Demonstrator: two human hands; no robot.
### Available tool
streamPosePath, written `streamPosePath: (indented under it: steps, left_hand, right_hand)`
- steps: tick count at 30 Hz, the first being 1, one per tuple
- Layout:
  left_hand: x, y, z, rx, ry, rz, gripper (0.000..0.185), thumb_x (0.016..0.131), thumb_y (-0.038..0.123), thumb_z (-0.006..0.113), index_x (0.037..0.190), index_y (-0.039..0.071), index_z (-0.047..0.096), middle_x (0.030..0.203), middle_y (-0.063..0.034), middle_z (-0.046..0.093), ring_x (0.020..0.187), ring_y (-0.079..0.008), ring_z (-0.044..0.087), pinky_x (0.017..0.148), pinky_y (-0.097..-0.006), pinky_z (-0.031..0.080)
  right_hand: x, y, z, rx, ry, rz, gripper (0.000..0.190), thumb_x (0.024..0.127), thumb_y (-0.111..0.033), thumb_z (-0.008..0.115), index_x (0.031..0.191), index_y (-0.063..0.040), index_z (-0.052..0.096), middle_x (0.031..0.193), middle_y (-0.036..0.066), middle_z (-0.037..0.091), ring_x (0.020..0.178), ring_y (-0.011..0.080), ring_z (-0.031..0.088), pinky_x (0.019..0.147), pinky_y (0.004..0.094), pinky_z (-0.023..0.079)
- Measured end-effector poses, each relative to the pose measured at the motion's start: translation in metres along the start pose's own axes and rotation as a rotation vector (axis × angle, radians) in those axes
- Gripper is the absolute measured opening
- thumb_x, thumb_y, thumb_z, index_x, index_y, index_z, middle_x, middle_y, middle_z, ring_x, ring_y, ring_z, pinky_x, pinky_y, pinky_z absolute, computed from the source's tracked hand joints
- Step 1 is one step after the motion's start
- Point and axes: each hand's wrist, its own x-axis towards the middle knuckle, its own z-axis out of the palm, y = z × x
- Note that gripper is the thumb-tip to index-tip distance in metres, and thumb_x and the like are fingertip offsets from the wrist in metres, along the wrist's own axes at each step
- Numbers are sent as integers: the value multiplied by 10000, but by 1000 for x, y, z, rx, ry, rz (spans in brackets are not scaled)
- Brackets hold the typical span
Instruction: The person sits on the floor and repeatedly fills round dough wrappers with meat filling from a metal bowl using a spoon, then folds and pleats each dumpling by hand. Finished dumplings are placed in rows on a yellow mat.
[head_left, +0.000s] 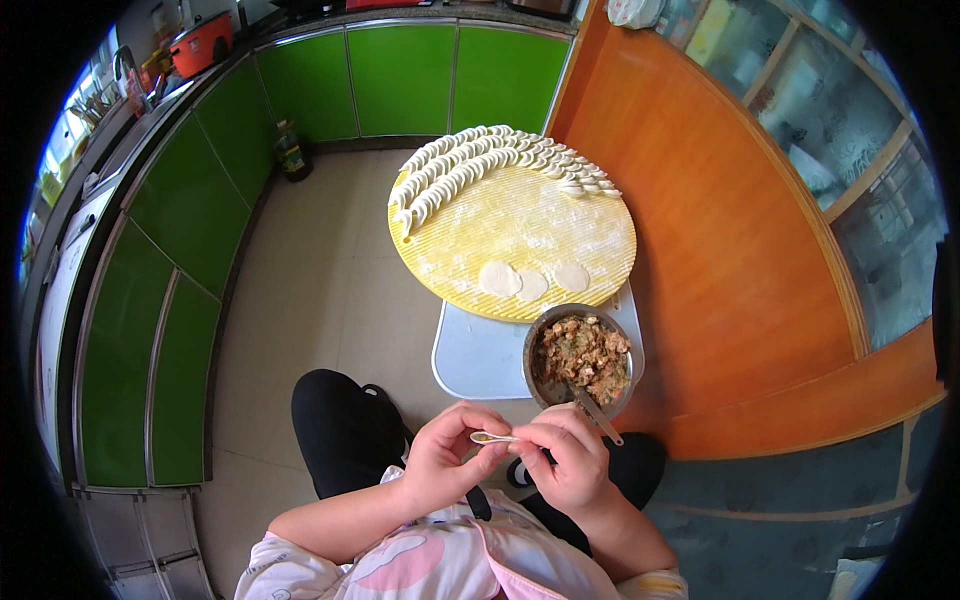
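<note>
Between my two hands is a folded dumpling (491, 438), its wrapper edge still parted on the left side. My left hand (454, 446) grips its left end with thumb and fingers, while my right hand (566, 454) pinches the right end. Just beyond my right hand sits a metal bowl (531, 358) of chopped filling (585, 352), with a metal utensil (598, 416) leaning over its near rim. Three flat round wrappers (500, 279) lie at the near side of a floured yellow round board (480, 225). Rows of folded dumplings (480, 161) line the board's far edge.
A pale blue stool or small table (476, 360) supports the board and bowl. Orange wood panelling (720, 225) rises close on the right. Green cabinets (397, 82) run along the back and left. A dark bottle (291, 152) stands on the tiled floor (315, 285) by the cabinet corner.
</note>
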Motion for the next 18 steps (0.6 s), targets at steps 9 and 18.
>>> streamPosePath:
  steps: [9,18]
  left_hand:
    - [2,2,2,140,7,136,355,907,-41,662,1242,-1,551,1194,-102,609,1096,-161,607,956,-313,524]
    - [8,-7,-6,542,-177,91,221,897,116,739,1090,29,679,1035,-88,695,964,-273,638,902,-389,456]
  right_hand:
    - [4,-2,-2,-13,-43,-54,186,784,7,772,942,-23,680,893,88,605,782,261,602,689,353,507]
    - [8,-14,-3,4,-54,34,179,778,14,776,929,-38,695,849,56,607,757,242,589,675,338,491]
